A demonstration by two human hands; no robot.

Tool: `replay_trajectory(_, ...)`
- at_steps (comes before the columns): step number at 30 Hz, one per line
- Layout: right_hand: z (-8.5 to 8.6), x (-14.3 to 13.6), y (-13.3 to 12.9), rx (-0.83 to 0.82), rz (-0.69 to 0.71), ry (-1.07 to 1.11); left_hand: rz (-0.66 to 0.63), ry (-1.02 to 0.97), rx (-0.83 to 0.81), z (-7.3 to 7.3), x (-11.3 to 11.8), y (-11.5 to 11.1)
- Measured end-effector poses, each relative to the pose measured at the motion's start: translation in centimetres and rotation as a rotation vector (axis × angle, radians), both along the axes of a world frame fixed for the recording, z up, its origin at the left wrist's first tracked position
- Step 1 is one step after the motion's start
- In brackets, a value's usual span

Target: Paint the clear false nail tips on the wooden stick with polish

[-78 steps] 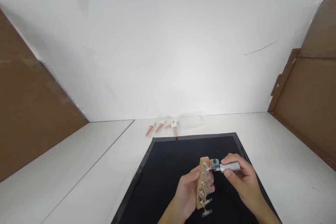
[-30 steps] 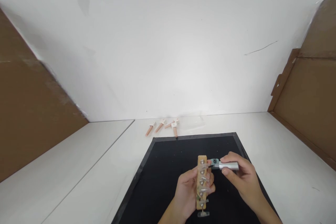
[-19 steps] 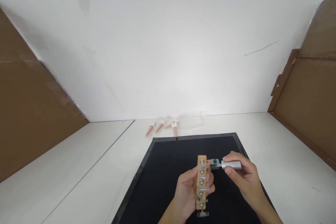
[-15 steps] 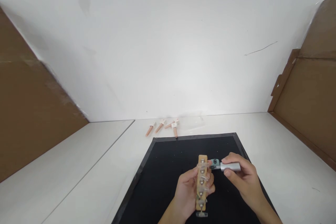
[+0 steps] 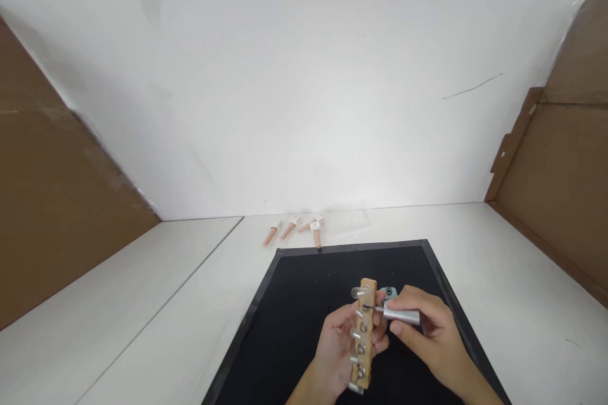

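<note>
Upright in my left hand [image 5: 335,335] is a narrow wooden bar [image 5: 367,361] with several round metal studs along its face. Several clear false nail tips [image 5: 357,293] stick out from it, mostly to the left. Between my right hand's [image 5: 434,323] thumb and fingers is a nail polish brush [image 5: 403,316] with a silver handle. Its dark tip reaches the bar near the second stud from the top; whether it touches a nail tip is hard to make out. A teal bottle [image 5: 390,293] with a dark round opening shows beside my left fingertips, partly hidden by my right hand.
Several pinkish sticks with white tops [image 5: 290,228] lie behind the black mat [image 5: 308,278], one touching its back edge. A clear plastic tray [image 5: 346,221] is beside them. Brown cardboard panels [image 5: 560,171] stand left and right, with a white wall [image 5: 304,107] behind.
My right hand has moved the brush left and slightly down, from the bottle's mouth to the wooden bar. The bar has turned in my left hand, so the nail tips now point left.
</note>
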State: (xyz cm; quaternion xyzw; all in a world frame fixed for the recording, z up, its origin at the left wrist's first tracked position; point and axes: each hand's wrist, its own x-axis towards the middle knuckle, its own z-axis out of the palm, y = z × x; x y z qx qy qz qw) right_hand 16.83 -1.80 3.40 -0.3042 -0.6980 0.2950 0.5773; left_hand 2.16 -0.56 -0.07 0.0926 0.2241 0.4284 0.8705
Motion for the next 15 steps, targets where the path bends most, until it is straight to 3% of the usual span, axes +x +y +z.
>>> replay_trajectory(15,0.61,-0.04,-0.24,-0.001,-0.07,-0.085,0.023,0.114,0.03,0.66,0.17,-0.26)
